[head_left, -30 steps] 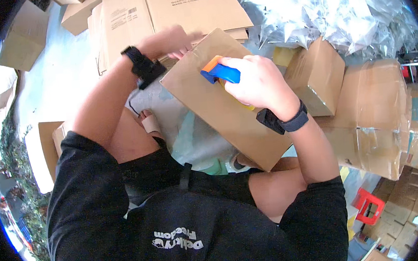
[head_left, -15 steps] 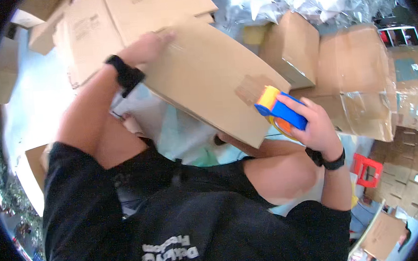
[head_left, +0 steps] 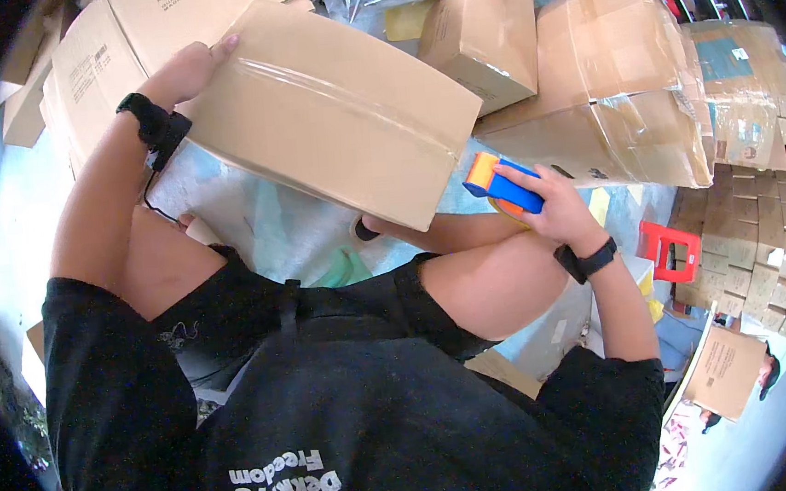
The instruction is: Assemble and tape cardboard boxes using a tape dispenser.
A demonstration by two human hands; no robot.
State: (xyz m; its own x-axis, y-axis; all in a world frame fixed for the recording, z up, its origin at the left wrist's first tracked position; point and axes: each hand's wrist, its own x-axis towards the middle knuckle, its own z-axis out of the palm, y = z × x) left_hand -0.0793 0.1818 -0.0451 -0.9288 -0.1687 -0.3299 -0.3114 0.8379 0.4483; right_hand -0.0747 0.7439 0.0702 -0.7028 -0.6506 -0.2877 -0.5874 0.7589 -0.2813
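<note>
Two hands work on one brown cardboard box (head_left: 327, 112), which rests tilted on the seated person's lap; its long axis runs from upper left to lower right, and a strip of clear tape follows that axis across the top face. Behind it, at upper left, lie flattened cartons (head_left: 92, 57) with small dark print; a smaller closed box (head_left: 483, 35) sits at top centre, and a large, crumpled, tape-wrapped carton (head_left: 621, 89) stands to the right. A red plastic object (head_left: 668, 250) lies at lower right beside stacked small cartons (head_left: 753, 245). Left hand (head_left: 186, 72): fingers spread flat, pressing the box's upper-left edge. Right hand (head_left: 551, 205): closed in a grasp around a blue and orange tape dispenser (head_left: 502, 187), just beside the box's lower-right corner.
</note>
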